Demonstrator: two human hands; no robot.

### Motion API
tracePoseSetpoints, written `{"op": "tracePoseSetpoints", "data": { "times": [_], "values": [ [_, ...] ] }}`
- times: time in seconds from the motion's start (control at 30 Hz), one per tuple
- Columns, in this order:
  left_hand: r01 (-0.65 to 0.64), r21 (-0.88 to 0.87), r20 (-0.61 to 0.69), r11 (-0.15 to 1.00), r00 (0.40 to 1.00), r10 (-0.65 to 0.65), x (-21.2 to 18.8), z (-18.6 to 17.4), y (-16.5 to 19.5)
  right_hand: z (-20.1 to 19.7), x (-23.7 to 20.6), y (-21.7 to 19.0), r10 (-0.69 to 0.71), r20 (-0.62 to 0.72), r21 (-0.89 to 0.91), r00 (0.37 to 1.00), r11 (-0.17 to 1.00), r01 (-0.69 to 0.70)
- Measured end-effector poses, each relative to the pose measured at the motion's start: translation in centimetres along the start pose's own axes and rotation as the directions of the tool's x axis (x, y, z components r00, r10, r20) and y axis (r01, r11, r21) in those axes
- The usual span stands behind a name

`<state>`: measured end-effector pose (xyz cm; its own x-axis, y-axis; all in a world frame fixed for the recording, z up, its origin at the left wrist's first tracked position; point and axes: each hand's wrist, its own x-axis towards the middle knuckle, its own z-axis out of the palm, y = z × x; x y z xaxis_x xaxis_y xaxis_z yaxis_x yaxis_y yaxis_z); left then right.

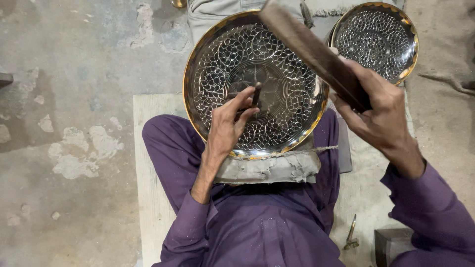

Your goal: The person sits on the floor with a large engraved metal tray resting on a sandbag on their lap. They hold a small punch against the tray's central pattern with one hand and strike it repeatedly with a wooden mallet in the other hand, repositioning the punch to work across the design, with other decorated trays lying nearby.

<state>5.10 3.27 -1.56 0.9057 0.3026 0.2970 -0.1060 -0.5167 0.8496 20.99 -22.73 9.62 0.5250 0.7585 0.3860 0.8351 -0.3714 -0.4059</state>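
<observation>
On the rough, patched concrete floor (74,99) lies a pale board (148,188). Propped over the person's lap on a grey clay-like pad (267,169), a large round engraved metal tray (297,106) shows a leaf lattice and brass rim. A smaller matching tray (376,39) sits behind. The right hand (376,111) grips a dark wooden mallet (311,49); the left hand (230,123) pinches a chisel (256,94) against the tray's centre.

Big round metal tray (292,99), silver with a gold rim and dense engraved floral tracery, tilts on a grey padded block at the lap. A slim dark punch (257,94) stands at its centre; a long dark wooden mallet (316,54) hangs raised above its right rim.
</observation>
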Motion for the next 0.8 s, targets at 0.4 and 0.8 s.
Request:
{"op": "tracePoseSetpoints", "data": {
  "times": [0.4,0.8],
  "values": [
    [-0.053,-0.009,-0.036,0.999,0.998,0.053,-0.1,-0.1,1.1,-0.8,1.2,0.4,-0.037,0.168,-0.41,0.985,0.906,0.104],
    [0.093,0.006,-0.044,0.996,0.995,-0.092,-0.6,0.9,0.6,-0.8,3.4,-0.6,-0.038,0.146,-0.462,0.988,0.881,0.102]
  ]
}}
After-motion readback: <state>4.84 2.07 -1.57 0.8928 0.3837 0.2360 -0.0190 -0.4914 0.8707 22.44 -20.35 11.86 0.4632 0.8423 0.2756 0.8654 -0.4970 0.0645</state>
